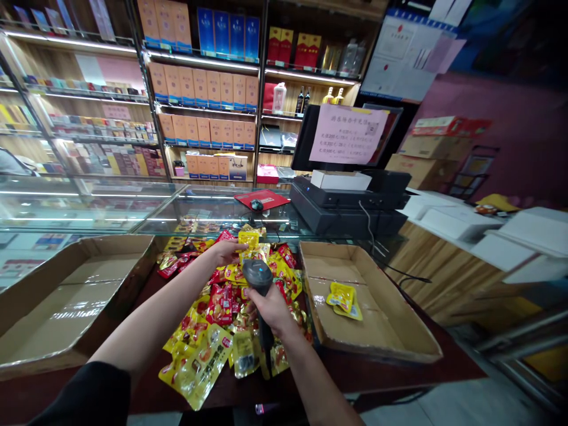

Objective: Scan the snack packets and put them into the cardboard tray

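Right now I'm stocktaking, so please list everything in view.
Cardboard trays: two, brown, left and right foreground
Snack packets: many, yellow and red, heaped between the trays
Loose packets: about two, yellow, inside the right tray
Table: one, dark red, beneath the heap
Scanner: one, dark grey, above the heap
Mouse: one, dark, on the red mat
Glass counter: one, clear, behind the heap
Monitor: one, black, behind the right tray
Notice: one, pink, on the monitor
Base unit: one, black, below the monitor
Boxed goods: many, orange, blue and red, back shelves
Bottles: several, mixed colours, back shelves
White boxes: several, white, far right
Left hand: one, bare, holding a yellow packet
Right hand: one, bare, around the scanner
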`<state>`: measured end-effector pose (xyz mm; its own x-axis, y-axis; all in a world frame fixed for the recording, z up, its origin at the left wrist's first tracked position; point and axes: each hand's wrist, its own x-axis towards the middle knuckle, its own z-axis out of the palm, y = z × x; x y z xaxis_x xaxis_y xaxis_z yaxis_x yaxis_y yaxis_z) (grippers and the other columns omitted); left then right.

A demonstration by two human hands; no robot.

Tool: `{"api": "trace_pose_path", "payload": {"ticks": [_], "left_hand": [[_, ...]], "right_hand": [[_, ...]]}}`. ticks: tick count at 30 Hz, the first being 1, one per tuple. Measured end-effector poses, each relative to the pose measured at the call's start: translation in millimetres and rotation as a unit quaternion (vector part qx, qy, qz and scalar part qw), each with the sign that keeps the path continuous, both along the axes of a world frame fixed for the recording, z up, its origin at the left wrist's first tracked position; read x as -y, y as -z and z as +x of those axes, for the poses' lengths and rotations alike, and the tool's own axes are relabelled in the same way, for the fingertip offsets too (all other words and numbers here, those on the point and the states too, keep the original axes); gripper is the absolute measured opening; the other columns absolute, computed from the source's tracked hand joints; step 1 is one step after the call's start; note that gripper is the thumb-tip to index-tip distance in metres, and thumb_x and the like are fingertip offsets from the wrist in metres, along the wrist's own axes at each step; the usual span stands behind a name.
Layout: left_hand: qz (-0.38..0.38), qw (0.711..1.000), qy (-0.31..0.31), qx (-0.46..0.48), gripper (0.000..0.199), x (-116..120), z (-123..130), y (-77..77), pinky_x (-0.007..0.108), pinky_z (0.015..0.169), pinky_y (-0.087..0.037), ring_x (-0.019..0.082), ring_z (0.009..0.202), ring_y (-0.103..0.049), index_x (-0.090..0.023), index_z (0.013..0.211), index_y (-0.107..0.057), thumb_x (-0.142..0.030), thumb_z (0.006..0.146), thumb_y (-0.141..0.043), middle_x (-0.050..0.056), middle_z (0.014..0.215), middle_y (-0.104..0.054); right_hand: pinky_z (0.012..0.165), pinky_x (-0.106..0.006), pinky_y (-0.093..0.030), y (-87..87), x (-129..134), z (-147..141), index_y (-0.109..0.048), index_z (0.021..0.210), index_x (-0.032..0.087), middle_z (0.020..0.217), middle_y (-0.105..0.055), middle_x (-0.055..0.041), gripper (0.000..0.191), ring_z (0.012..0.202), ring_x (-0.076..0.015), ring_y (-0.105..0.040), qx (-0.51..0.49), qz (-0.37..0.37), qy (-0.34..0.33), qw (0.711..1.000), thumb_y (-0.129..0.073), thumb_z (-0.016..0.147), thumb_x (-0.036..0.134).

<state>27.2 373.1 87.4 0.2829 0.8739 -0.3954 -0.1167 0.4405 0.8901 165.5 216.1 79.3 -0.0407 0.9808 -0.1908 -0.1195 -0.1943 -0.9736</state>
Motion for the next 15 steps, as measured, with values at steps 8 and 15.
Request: {"api": "trace_pose_path", "payload": {"ticks": [8, 15], "left_hand": [[0.0, 1.0, -0.009, -0.01, 0.035, 3.4, -0.4, -5.8, 0.022, 0.057, -0.045, 0.013, 0.068, -0.059, -0.016, 0.085, -0.062, -0.017, 0.055, -0.08, 0.004, 0.083, -0.067], [0.02, 1.0, -0.016, -0.014, 0.031, 2.7, -2.0, -3.3, 0.023, 0.064, -0.044, 0.016, 0.078, -0.056, -0.011, 0.088, -0.06, -0.015, 0.062, -0.076, 0.007, 0.083, -0.065]], "right_hand": [[0.033, -0.021, -0.036, 2.3, -0.3, 1.0, -0.053, 0.071, 0.018, 0.039, -0.048, 0.0055, 0.013, 0.031, -0.0099, -0.043, 0.057, 0.009, -0.003, 0.998, -0.06, 0.069, 0.028], [0.034, -0.022, -0.035, 8.1, -0.9, 0.8, -0.053, 0.07, 0.018, 0.038, -0.047, 0.0049, 0.014, 0.031, -0.0109, -0.042, 0.071, 0.008, -0.014, 0.997, -0.058, 0.07, 0.031]]}}
